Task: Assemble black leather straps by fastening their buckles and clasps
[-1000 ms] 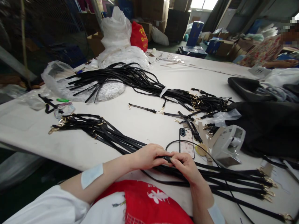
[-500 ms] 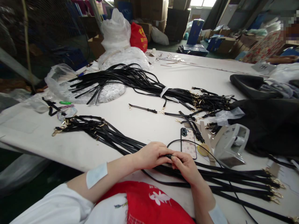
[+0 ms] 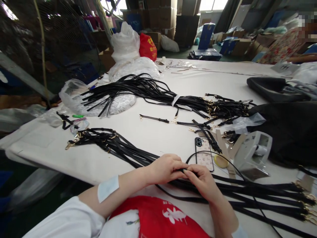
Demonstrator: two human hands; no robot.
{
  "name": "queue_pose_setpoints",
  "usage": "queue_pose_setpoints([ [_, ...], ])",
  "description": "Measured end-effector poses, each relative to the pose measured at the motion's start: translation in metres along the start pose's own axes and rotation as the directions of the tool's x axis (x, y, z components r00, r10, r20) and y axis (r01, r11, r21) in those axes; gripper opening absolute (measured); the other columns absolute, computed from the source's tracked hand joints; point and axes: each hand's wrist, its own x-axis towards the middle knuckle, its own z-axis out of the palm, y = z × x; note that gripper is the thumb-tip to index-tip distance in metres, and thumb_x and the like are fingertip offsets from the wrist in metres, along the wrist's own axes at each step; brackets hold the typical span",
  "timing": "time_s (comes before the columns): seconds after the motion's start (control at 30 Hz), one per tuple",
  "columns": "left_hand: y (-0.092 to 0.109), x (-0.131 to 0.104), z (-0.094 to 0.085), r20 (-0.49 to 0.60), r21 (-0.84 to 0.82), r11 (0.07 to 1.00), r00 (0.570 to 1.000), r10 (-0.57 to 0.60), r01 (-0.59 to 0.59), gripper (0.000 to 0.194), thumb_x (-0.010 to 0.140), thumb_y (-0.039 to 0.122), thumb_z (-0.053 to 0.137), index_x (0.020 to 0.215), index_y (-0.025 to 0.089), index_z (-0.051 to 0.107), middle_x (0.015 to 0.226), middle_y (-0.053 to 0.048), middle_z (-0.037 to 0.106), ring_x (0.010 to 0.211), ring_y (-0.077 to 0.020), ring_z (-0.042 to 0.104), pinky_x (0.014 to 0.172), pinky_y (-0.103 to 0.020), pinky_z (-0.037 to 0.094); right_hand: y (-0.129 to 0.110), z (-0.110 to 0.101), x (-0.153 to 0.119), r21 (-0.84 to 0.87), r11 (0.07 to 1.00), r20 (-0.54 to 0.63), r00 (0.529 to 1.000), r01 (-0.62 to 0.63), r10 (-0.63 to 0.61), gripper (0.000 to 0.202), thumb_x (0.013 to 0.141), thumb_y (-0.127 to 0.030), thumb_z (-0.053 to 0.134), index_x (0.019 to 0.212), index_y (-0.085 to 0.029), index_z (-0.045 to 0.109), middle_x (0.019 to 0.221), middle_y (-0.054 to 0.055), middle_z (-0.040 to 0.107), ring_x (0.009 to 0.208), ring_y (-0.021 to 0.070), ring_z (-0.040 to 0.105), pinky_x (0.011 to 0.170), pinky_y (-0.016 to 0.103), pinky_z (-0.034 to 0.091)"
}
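Observation:
Both hands meet over a bundle of black straps (image 3: 133, 152) that crosses the front of the table. My left hand (image 3: 168, 168) is closed, its fingers pinching a black strap (image 3: 183, 170). On the same strap my right hand (image 3: 201, 180) is closed too, thumb and fingertips pressed against it. Most of the gripped part is hidden by the fingers. A thin black strand loops up from near the hands and runs to the right. Gold clasps (image 3: 307, 208) show at the bundle's right end, and more gold hooks (image 3: 70, 142) at its left end.
Behind lies a second strap bundle (image 3: 148, 86), tied with a white band (image 3: 176, 99). A phone (image 3: 204, 154), a yellow tape roll (image 3: 221, 161) and a white dispenser (image 3: 255, 155) stand to the right. Clear plastic bags (image 3: 135, 64) are piled at the back left. Another person's patterned sleeve (image 3: 282, 49) shows far right.
The whole view has shifted slightly, so table and things appear a little further right and lower. Both hands stay together on the strap, with small finger movements.

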Motion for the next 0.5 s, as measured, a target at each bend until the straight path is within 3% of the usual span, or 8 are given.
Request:
queue_pose_setpoints([
  [0.17,0.005,-0.001,0.003,0.01,0.048,0.999,1.0,-0.007,0.006,0.035,0.093,0.041,0.055,0.117,0.018,0.066,0.083,-0.007,0.069,0.077,-0.0179,0.063,0.073,-0.026,0.048,-0.001,0.004,-0.002,-0.078,0.995,-0.008,0.998,0.061,-0.062,0.039,0.093,-0.038,0.048,0.06,-0.02,0.056,0.054,-0.001,0.054,0.052,0.0136,0.051,0.051,0.024,0.04],
  [0.27,0.008,-0.007,-0.009,-0.02,0.044,0.998,0.999,-0.039,0.039,0.033,0.091,0.041,0.058,0.113,0.018,0.068,0.085,-0.006,0.07,0.076,-0.0161,0.064,0.071,-0.023,0.048,0.008,-0.001,-0.005,-0.168,0.974,-0.015,0.988,0.151,-0.155,0.028,0.091,-0.041,0.052,0.076,-0.021,0.065,0.071,0.002,0.066,0.066,0.0175,0.063,0.061,0.025,0.05],
  [0.33,0.008,-0.017,-0.025,-0.089,0.004,0.998,0.994,-0.066,0.067,0.032,0.089,0.04,0.06,0.108,0.017,0.07,0.083,-0.005,0.07,0.073,-0.0146,0.064,0.069,-0.022,0.048,0.018,-0.005,-0.006,-0.27,0.946,-0.069,0.976,0.179,-0.204,0.021,0.084,-0.042,0.063,0.093,-0.023,0.068,0.089,0.004,0.072,0.08,0.0204,0.069,0.071,0.025,0.055],
  [0.4,0.005,-0.032,-0.048,-0.19,-0.045,0.993,0.975,-0.117,0.111,0.031,0.089,0.04,0.058,0.099,0.015,0.072,0.078,-0.006,0.07,0.068,-0.0138,0.063,0.066,-0.021,0.047,0.028,-0.01,-0.006,-0.368,0.912,-0.135,0.96,0.183,-0.247,0.028,0.078,-0.042,0.069,0.101,-0.025,0.069,0.094,0.003,0.074,0.081,0.0206,0.071,0.071,0.024,0.057],
  [0.5,-0.008,-0.065,-0.087,-0.395,-0.056,0.957,0.875,-0.282,0.283,0.039,0.094,0.039,0.047,0.08,0.014,0.073,0.066,-0.005,0.068,0.061,-0.0131,0.061,0.06,-0.022,0.045,0.039,-0.016,-0.005,-0.465,0.862,-0.161,0.938,0.203,-0.308,0.026,0.079,-0.04,0.065,0.101,-0.027,0.07,0.089,0.002,0.076,0.074,0.0195,0.073,0.064,0.023,0.059],
])
